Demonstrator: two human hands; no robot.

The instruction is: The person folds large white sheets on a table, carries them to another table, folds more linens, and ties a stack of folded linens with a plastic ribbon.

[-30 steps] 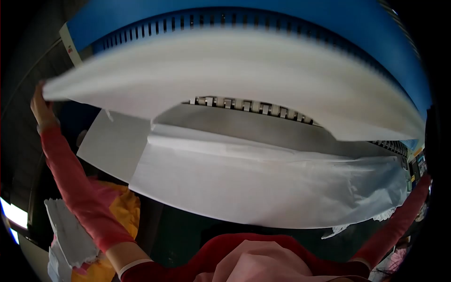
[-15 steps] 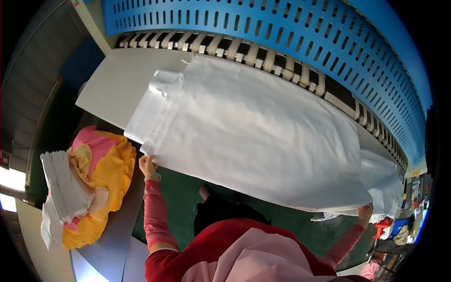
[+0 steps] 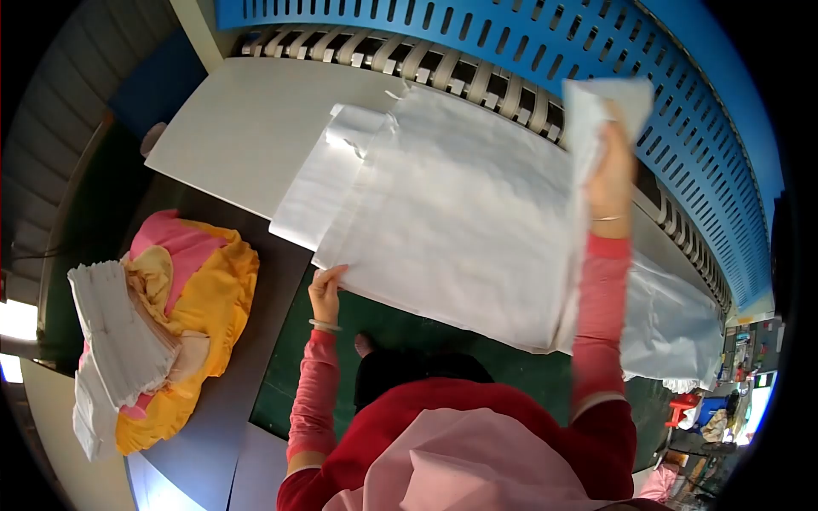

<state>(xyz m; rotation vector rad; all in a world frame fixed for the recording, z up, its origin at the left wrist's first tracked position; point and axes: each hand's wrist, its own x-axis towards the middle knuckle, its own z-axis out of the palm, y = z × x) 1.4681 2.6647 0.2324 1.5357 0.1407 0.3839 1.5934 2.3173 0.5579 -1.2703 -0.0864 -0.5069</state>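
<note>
A wide white cloth (image 3: pixel 460 213) with short tie strings at its left end lies along the pale feed table of a belted machine. At its near left corner my left hand (image 3: pixel 325 294) is closed, pinching the hem. My right hand (image 3: pixel 610 175), somewhat blurred, is raised above the cloth's right end and closed on a gathered part of it. That lifted part stands up in front of the blue panel. Beneath the left end, more folded white fabric (image 3: pixel 298 209) sticks out. Another white cloth (image 3: pixel 673 319) hangs over the table's right part.
A row of belts and rollers (image 3: pixel 426 64) runs along the back, below a slotted blue panel (image 3: pixel 477 25). On the left, a stack of folded white cloths (image 3: pixel 123 332) rests on yellow fabric (image 3: pixel 213 307) and pink fabric (image 3: pixel 175 247). The floor (image 3: pixel 409 328) is green.
My right hand has swung up from the near right corner toward the machine, lifting the cloth's right end. The left hand keeps its hold at the near left corner.
</note>
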